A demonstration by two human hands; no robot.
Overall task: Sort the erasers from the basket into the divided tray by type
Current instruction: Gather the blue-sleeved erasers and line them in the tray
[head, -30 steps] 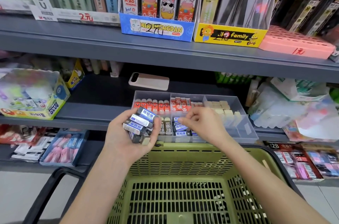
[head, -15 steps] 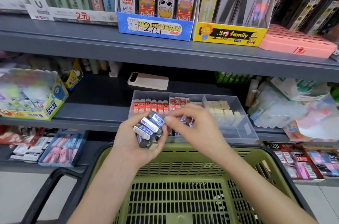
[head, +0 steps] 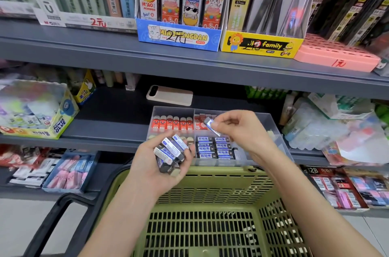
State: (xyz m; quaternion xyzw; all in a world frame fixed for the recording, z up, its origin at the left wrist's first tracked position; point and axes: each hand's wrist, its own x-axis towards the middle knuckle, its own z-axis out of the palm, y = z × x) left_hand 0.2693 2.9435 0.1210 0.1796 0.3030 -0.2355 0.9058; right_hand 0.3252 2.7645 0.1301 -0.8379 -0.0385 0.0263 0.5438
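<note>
- Erasers (head: 170,152): a bundle of small rectangular blocks in blue-and-white paper sleeves with dark ends. The left hand (head: 150,165) grips them with its fingers curled round the bundle. At least four show; the full count cannot be told.
- One more eraser (head: 210,125), in a glossy blue sleeve, is pinched between the thumb and forefinger of the right hand (head: 242,132). It is held tilted in open air above the tray's rear middle compartment, clear of the walls.
- Divided tray (head: 174,107): clear rigid plastic with straight walls, set at the front edge of the grey shelf (head: 105,130).
- Rear left compartment: six red-sleeved erasers (head: 171,123), upright in one row.
- Front middle compartment: six blue-sleeved erasers (head: 214,148) show, lying flat in two columns of three. The right wrist hides what lies beyond them.
- Basket (head: 221,174): olive-green plastic with slotted walls and floor and a black handle (head: 54,214). Its rim sits just below the tray's front wall, and both forearms reach over it.
- One flat beige device (head: 169,95) with rounded corners lies on the shelf behind the tray, apart from it.
</note>
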